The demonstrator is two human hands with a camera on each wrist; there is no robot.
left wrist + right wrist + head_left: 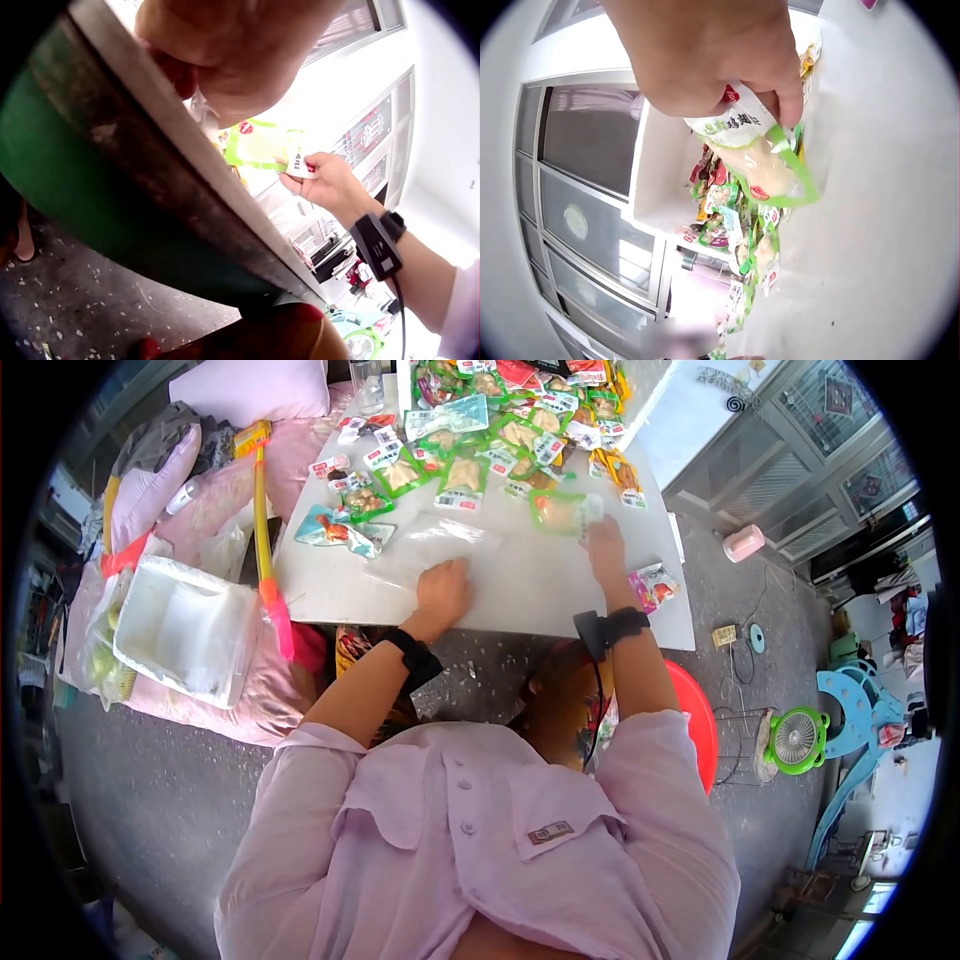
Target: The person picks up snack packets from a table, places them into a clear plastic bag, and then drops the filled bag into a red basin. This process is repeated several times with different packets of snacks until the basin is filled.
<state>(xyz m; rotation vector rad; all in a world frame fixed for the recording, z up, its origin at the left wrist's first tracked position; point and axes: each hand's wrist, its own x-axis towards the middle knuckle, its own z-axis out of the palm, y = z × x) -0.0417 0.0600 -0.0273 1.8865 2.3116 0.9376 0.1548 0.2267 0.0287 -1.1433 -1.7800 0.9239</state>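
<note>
The right hand (604, 550) pinches the white end of a green-edged snack packet (560, 512), held just above the table (530, 590); in the right wrist view the packet (761, 169) hangs from the fingers, pale food showing through. Near the table's front edge, the left hand (443, 592) rests with curled fingers at the end of a clear plastic bag (440, 545) lying flat. In the left wrist view the left hand (225, 52) is close to the camera, and its fingertips are mostly hidden.
Many snack packets (462, 475) are heaped at the table's back. A colourful packet (653, 587) lies at the right edge, and a clear jar (367, 388) stands at the back left. Beside the table are a white foam box (185, 630) on the bed and a red tub (692, 710).
</note>
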